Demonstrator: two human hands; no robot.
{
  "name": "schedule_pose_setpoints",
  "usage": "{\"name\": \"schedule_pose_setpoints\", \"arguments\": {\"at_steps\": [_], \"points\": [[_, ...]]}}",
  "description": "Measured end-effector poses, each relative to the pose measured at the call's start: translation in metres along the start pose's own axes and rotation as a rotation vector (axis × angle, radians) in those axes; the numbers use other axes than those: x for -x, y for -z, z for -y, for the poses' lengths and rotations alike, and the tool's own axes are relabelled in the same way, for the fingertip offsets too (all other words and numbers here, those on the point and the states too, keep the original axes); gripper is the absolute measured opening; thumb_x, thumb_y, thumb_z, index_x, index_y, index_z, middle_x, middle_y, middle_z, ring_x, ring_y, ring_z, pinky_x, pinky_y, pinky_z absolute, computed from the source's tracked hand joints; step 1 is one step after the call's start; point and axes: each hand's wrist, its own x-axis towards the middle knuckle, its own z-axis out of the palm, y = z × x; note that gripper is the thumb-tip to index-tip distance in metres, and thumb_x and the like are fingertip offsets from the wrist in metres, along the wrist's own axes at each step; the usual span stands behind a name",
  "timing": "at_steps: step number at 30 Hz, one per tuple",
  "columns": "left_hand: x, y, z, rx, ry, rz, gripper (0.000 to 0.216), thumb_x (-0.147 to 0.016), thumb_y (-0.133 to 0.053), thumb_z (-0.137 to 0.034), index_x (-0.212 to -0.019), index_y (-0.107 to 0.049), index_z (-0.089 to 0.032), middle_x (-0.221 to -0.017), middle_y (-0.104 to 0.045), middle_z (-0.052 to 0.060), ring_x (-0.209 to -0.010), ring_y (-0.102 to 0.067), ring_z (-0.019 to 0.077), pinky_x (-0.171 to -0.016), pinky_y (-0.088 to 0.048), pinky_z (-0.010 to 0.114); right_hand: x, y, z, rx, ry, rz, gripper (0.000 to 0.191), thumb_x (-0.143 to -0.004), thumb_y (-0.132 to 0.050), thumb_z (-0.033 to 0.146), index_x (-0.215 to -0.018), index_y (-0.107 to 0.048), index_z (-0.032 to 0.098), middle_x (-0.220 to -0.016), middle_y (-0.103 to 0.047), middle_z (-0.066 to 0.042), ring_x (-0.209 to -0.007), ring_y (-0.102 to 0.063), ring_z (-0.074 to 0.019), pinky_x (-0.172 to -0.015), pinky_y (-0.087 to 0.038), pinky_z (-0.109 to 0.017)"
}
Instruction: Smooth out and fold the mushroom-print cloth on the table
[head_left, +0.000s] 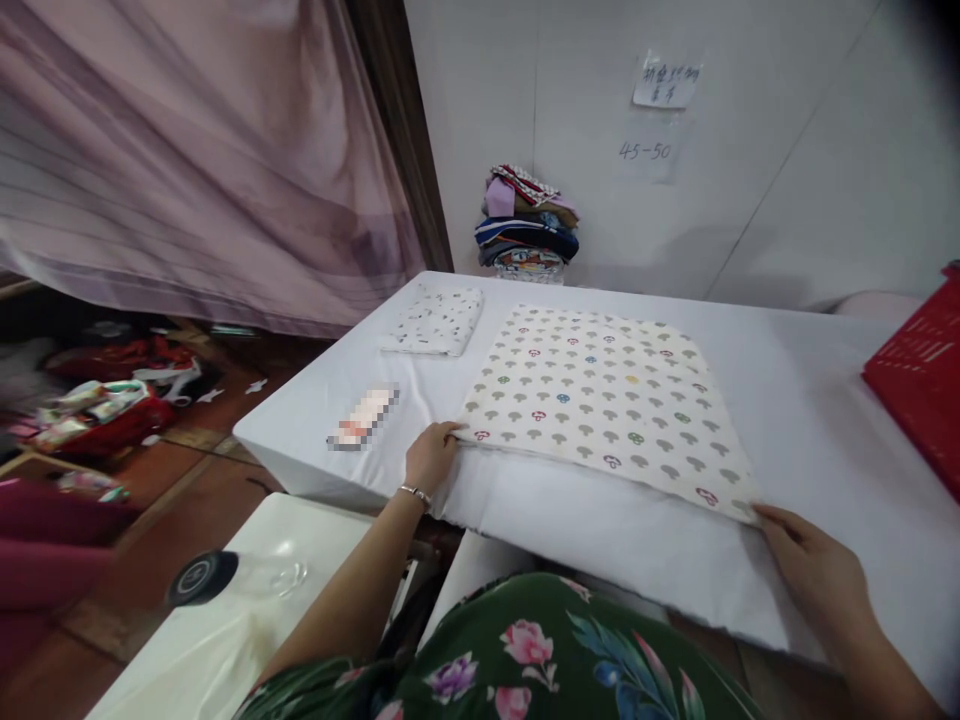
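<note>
A cream cloth (592,390) printed with small mushrooms lies spread flat on the white-covered table (600,555). My left hand (433,457), with a bracelet at the wrist, pinches its near left corner. At the near right corner, my right hand (814,565) has the cloth between thumb and fingers. Between the two hands the near edge runs fairly straight. Beyond my left hand lies a folded white cloth (435,320) with small dark prints. A blurred-out flat object (364,417) rests on the table left of the mushroom cloth.
A stack of folded fabrics (529,220) stands by the wall at the back. On the right is a red plastic basket (919,375). A white side surface (300,540) with a dark round object (202,578) is at lower left. Pink curtains (225,150) hang at left.
</note>
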Motion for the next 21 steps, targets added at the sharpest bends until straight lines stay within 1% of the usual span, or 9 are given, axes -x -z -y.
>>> {"name": "schedule_pose_setpoints", "arguments": {"at_steps": [2, 3, 5, 7, 9, 12, 15, 18, 21], "points": [[0.0, 0.001, 0.001, -0.039, -0.034, -0.021, 0.032, -0.082, -0.042, -0.021, -0.106, -0.064, -0.022, -0.106, -0.061, 0.007, -0.099, -0.057, 0.0228, -0.08, -0.045, 0.032, -0.002, 0.0, -0.004, 0.134, 0.056, 0.053, 0.043, -0.073, -0.047, 0.053, -0.099, -0.07, 0.027, -0.096, -0.068, -0.01, -0.084, -0.062, -0.0326, -0.069, -0.049, -0.046], [0.0, 0.001, 0.001, -0.05, -0.06, -0.046, 0.032, -0.081, -0.043, -0.02, -0.105, -0.064, -0.021, -0.109, -0.06, 0.008, -0.101, -0.055, 0.0236, -0.083, -0.045, 0.033, -0.002, 0.001, -0.004, 0.2, 0.101, 0.041, 0.041, -0.075, -0.046, 0.051, -0.099, -0.07, 0.028, -0.097, -0.067, -0.012, -0.085, -0.061, -0.034, -0.07, -0.049, -0.048], [0.002, 0.001, -0.001, -0.049, -0.142, -0.119, 0.032, -0.079, -0.045, -0.016, -0.105, -0.064, -0.019, -0.116, -0.057, 0.01, -0.107, -0.052, 0.0245, -0.09, -0.043, 0.035, 0.0, 0.001, 0.001, 0.298, 0.232, -0.087, 0.038, -0.078, -0.044, 0.047, -0.097, -0.07, 0.027, -0.108, -0.061, -0.016, -0.098, -0.057, -0.0376, -0.078, -0.048, -0.052], [0.005, 0.0, -0.006, -0.029, -0.25, -0.18, 0.033, -0.078, -0.045, -0.013, -0.106, -0.063, -0.018, -0.119, -0.055, 0.01, -0.111, -0.049, 0.0243, -0.095, -0.039, 0.036, 0.003, -0.002, 0.014, 0.277, 0.413, -0.243, 0.036, -0.08, -0.043, 0.043, -0.098, -0.068, 0.024, -0.123, -0.053, -0.015, -0.115, -0.048, -0.0377, -0.091, -0.043, -0.053], [0.006, -0.002, -0.012, -0.009, -0.358, -0.177, 0.031, -0.08, -0.045, -0.013, -0.104, -0.064, -0.019, -0.117, -0.057, 0.009, -0.111, -0.049, 0.0233, -0.095, -0.038, 0.036, 0.005, -0.008, 0.032, 0.174, 0.574, -0.268, 0.036, -0.082, -0.043, 0.04, -0.104, -0.065, 0.022, -0.132, -0.047, -0.012, -0.123, -0.042, -0.0337, -0.1, -0.038, -0.05], [0.006, -0.006, -0.014, -0.007, -0.426, -0.089, 0.023, -0.083, -0.044, -0.017, -0.092, -0.065, -0.02, -0.101, -0.062, 0.008, -0.098, -0.054, 0.0213, -0.089, -0.041, 0.035, 0.006, -0.024, 0.056, 0.106, 0.681, -0.046, 0.041, -0.085, -0.043, 0.038, -0.118, -0.059, 0.022, -0.138, -0.044, -0.007, -0.129, -0.037, -0.0266, -0.106, -0.032, -0.044], [0.002, -0.007, -0.007, -0.016, -0.38, -0.063, 0.019, -0.081, -0.044, -0.017, -0.084, -0.064, -0.019, -0.09, -0.063, 0.006, -0.088, -0.055, 0.0203, -0.083, -0.042, 0.033, 0.007, -0.041, 0.063, 0.18, 0.646, 0.164, 0.046, -0.087, -0.041, 0.041, -0.129, -0.051, 0.025, -0.143, -0.038, -0.004, -0.135, -0.028, -0.0248, -0.109, -0.024, -0.049], [-0.003, -0.003, 0.004, 0.001, -0.346, -0.038, 0.019, -0.079, -0.044, -0.018, -0.079, -0.063, -0.019, -0.087, -0.063, 0.006, -0.087, -0.056, 0.0202, -0.082, -0.042, 0.032, 0.01, -0.048, 0.057, 0.176, 0.601, 0.224, 0.049, -0.088, -0.04, 0.045, -0.134, -0.046, 0.028, -0.146, -0.031, -0.003, -0.136, -0.024, -0.0244, -0.11, -0.017, -0.052], [-0.013, 0.003, 0.005, 0.034, -0.249, 0.021, 0.02, -0.079, -0.043, -0.022, -0.082, -0.064, -0.02, -0.088, -0.066, 0.005, -0.085, -0.059, 0.0203, -0.08, -0.044, 0.032, 0.011, -0.044, 0.055, 0.054, 0.551, 0.275, 0.045, -0.087, -0.044, 0.046, -0.127, -0.054, 0.028, -0.144, -0.036, -0.003, -0.136, -0.026, -0.025, -0.111, -0.015, -0.051]]}}
